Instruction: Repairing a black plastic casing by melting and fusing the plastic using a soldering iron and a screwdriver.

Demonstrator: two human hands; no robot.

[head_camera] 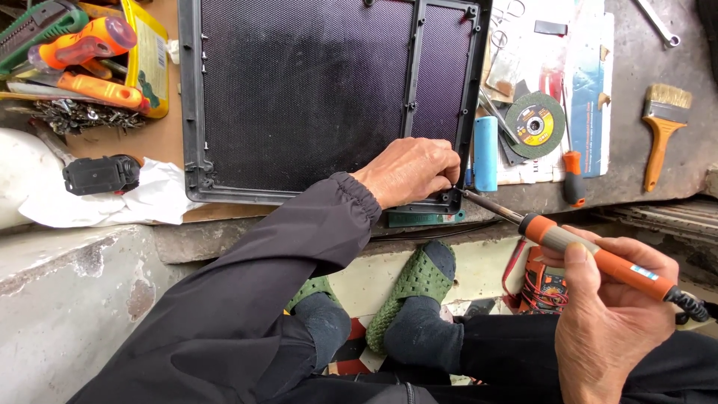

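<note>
A black framed mesh panel lies flat on the workbench. My left hand rests on its near right corner, fingers curled and pinching at the frame's corner; what they grip is hidden. My right hand holds an orange-handled soldering iron like a pen. Its metal tip points left and reaches the same frame corner, just beside my left fingers.
Orange screwdrivers and loose screws lie at the left, with a black part on white paper. Right of the panel: a blue cylinder, a cutting disc, a small screwdriver, a paintbrush. A multimeter sits below.
</note>
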